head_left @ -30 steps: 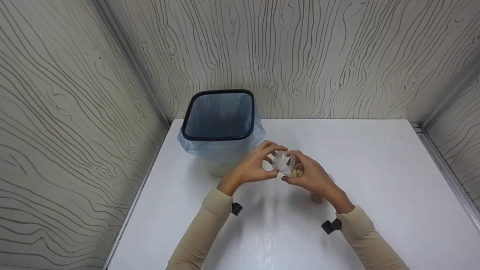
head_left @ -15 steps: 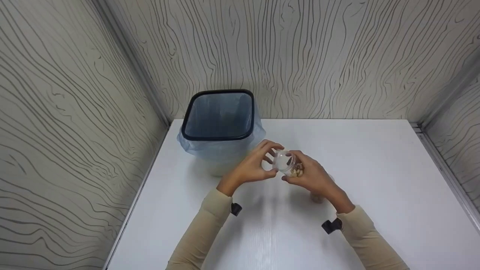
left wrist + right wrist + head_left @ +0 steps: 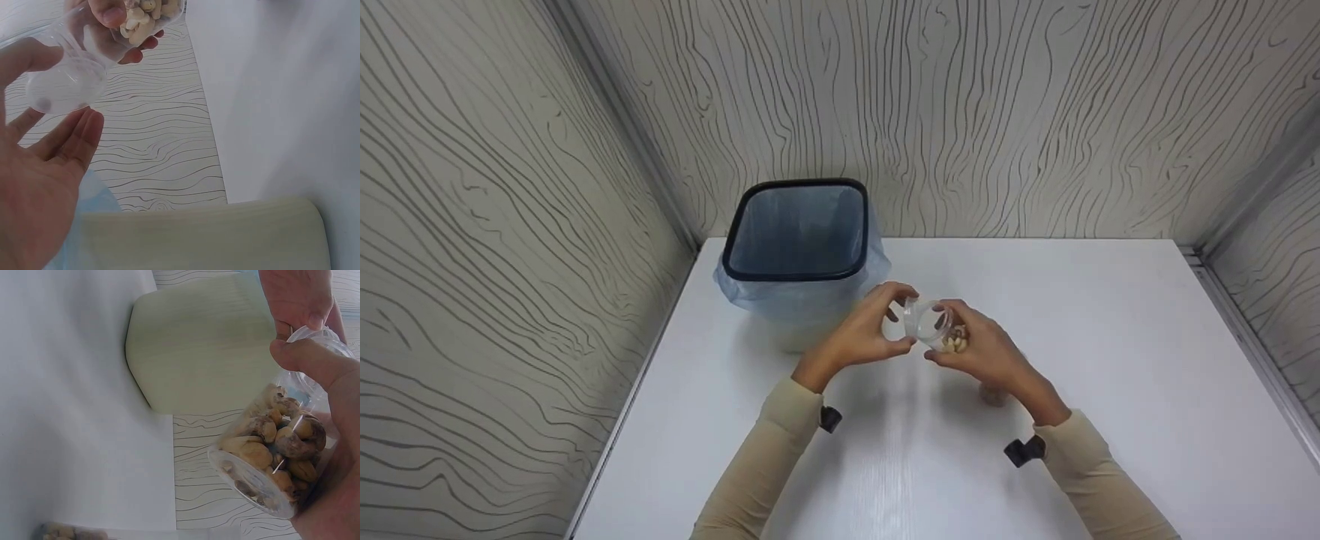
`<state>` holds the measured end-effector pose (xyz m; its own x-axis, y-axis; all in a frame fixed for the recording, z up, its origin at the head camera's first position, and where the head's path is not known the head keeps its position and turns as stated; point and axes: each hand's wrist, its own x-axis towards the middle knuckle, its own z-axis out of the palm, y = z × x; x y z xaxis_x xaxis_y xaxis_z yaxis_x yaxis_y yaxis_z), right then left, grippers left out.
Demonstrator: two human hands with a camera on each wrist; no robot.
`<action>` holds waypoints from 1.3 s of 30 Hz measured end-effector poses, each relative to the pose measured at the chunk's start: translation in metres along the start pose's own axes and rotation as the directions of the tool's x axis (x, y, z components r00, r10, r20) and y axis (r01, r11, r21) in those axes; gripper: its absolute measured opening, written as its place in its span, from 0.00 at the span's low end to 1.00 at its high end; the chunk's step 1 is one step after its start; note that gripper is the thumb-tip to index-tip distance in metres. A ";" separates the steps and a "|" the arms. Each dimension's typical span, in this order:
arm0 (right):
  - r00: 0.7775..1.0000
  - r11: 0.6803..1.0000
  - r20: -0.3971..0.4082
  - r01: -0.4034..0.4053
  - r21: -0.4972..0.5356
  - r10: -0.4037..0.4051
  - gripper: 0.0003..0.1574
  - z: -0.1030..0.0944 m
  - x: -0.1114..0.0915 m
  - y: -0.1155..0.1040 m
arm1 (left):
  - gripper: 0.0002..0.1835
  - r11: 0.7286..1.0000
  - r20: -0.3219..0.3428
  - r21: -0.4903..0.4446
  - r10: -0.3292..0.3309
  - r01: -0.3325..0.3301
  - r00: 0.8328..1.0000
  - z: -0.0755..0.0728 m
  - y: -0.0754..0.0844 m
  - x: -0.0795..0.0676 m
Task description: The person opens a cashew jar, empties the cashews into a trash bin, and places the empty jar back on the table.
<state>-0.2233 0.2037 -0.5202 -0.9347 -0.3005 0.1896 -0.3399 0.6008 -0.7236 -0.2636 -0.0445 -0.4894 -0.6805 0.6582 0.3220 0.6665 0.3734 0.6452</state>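
My left hand point(image 3: 859, 334) pinches a clear plastic lid point(image 3: 67, 87) between thumb and fingertips. The lid is tilted at the mouth of a clear plastic jar point(image 3: 934, 324); whether they still touch is hard to tell. My right hand point(image 3: 986, 351) grips that jar round its side, its mouth tilted toward the left hand. Nuts, among them cashews point(image 3: 295, 441), lie in the lower part of the jar, seen through its wall in the right wrist view. Both hands are raised over the table, just right of the bin.
A pale bin point(image 3: 197, 349) with a black rim point(image 3: 795, 276) and blue bag point(image 3: 765, 296) stands at the back left of the white table point(image 3: 1110, 337). Another clear container of nuts point(image 3: 994, 395) stands under my right wrist, partly hidden. Patterned walls enclose the back and sides.
The left hand has shifted slightly left with the lid, which now tilts away from the jar's mouth. The right hand and the jar have hardly moved.
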 end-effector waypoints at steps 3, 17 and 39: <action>1.000 1.000 -0.005 0.001 -0.003 -0.001 0.46 0.000 0.000 0.000 | 0.33 1.000 -0.022 -0.001 0.021 -0.021 1.000 0.000 -0.001 0.000; 1.000 1.000 -0.008 -0.024 -0.010 0.023 0.46 -0.001 0.001 0.002 | 0.30 0.999 -0.052 0.018 -0.035 0.036 0.998 0.003 -0.004 -0.002; 1.000 1.000 -0.026 -0.012 -0.019 0.012 0.46 -0.009 0.004 0.002 | 0.30 0.984 -0.053 -0.009 -0.179 0.179 0.982 0.014 -0.008 -0.006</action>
<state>-0.2283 0.2108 -0.5146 -0.9410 -0.2745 0.1982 -0.3305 0.6183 -0.7130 -0.2602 -0.0422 -0.5064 -0.8040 0.5453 0.2371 0.5312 0.4795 0.6985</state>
